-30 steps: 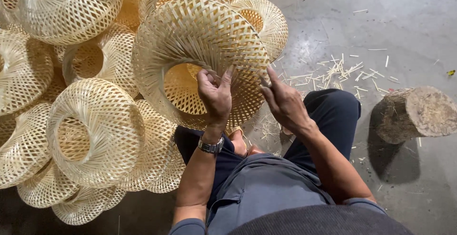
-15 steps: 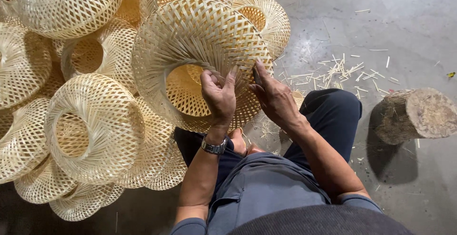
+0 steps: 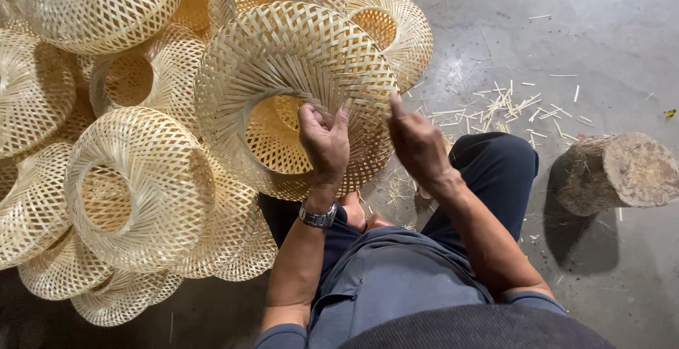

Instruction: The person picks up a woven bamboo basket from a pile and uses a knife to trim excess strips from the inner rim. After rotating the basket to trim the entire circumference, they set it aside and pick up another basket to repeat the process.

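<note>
A person sits on the floor [image 3: 608, 31] and works on a big woven bamboo shade [image 3: 293, 73]. It sits in the middle of the frame, tipped so its open hole faces the person, which makes the rim easy to reach.

The left hand [image 3: 325, 144] curls its fingers over the rim at the hole, and its grip is pressed together on the thin strips there, likely to keep the shade from rolling. The right hand [image 3: 417, 144] is at the right edge of the same shade. Its fingers are close together and touch the weave, but I cannot tell if they pinch a strip.

Many more woven shades [image 3: 134, 186] are piled on the left side. Small bamboo scraps [image 3: 502, 105] lie on the floor at the upper right. A tree stump [image 3: 622, 172] lies on the right.
</note>
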